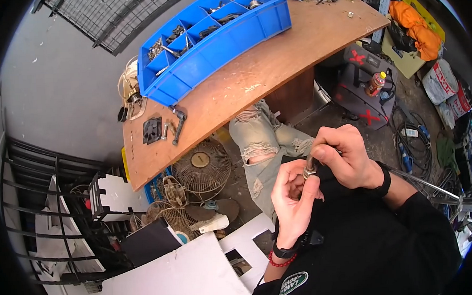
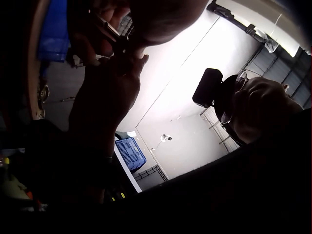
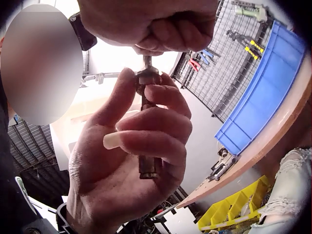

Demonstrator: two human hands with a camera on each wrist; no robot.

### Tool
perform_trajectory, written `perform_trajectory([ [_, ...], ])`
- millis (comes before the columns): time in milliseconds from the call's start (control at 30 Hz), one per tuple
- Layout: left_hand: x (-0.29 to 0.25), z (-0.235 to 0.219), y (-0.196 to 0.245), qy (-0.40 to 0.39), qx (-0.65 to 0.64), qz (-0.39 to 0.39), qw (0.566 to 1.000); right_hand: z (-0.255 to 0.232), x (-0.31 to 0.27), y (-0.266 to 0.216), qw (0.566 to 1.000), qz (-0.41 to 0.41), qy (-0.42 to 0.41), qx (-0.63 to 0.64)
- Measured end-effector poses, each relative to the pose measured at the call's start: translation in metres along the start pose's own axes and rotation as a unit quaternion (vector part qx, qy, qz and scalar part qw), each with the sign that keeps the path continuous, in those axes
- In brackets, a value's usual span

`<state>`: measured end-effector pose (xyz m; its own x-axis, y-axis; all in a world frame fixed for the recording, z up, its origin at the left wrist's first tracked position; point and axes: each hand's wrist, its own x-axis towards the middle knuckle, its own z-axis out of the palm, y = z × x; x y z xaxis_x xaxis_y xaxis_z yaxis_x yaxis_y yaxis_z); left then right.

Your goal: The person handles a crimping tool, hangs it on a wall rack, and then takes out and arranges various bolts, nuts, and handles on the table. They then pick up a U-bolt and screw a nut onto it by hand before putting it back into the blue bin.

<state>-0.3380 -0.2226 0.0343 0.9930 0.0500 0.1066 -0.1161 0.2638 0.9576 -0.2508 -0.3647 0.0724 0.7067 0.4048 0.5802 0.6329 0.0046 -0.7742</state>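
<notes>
My left hand (image 1: 293,195) holds a metal expansion bolt (image 3: 147,168) upright, its fingers curled round the sleeve and the thumb beside the nut (image 3: 147,78). Directly above, my right hand (image 1: 346,155) grips the bolt's upper end between thumb and curled fingers, which hide most of that end. In the right wrist view the lower tip of the sleeve shows below the left fingers. Both hands are in front of the chest, off the table. The left wrist view is dark, with the hands in shadow.
A blue divided bin (image 1: 210,63) of small hardware stands on the wooden table (image 1: 254,85). Near its left end lie a ratchet wrench (image 1: 179,125), a small black fan (image 1: 152,130) and bolts. A floor fan (image 1: 201,168) and white panels (image 1: 173,276) are below; a grey case (image 1: 361,93) stands right.
</notes>
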Motion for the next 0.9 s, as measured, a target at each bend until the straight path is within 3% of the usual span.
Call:
perform_trajectory([
  [33,0.000,0.003,0.005,0.011,0.014,-0.022,1.000,0.002,-0.002,0.000,1.000,0.011,0.013,0.010],
  [167,0.001,-0.015,0.000,-0.100,-0.091,-0.108,0.985,0.004,-0.002,-0.007,0.998,0.044,-0.005,0.047],
  [233,0.002,-0.013,0.002,-0.098,-0.106,-0.087,0.986,0.001,-0.002,-0.005,0.999,0.025,-0.014,0.017],
  [300,0.005,-0.006,0.002,-0.086,-0.115,-0.043,0.989,0.000,-0.001,-0.009,0.997,0.057,-0.001,0.044],
  [400,0.003,0.003,0.006,-0.016,-0.062,-0.033,0.997,-0.002,0.001,-0.005,0.999,0.045,0.016,0.006],
  [533,0.002,-0.009,-0.007,-0.064,-0.077,-0.017,0.995,-0.002,-0.001,-0.006,0.998,0.059,0.012,0.014],
  [633,0.003,-0.012,-0.013,-0.115,-0.246,-0.074,0.960,0.000,0.000,-0.013,0.995,0.086,0.009,0.057],
  [833,0.001,0.009,0.006,0.006,-0.140,-0.053,0.989,-0.002,-0.001,-0.001,0.999,0.036,0.024,0.008],
  [900,0.001,0.003,0.001,-0.026,-0.099,-0.037,0.994,-0.002,-0.001,0.001,0.999,0.018,0.028,-0.001],
])
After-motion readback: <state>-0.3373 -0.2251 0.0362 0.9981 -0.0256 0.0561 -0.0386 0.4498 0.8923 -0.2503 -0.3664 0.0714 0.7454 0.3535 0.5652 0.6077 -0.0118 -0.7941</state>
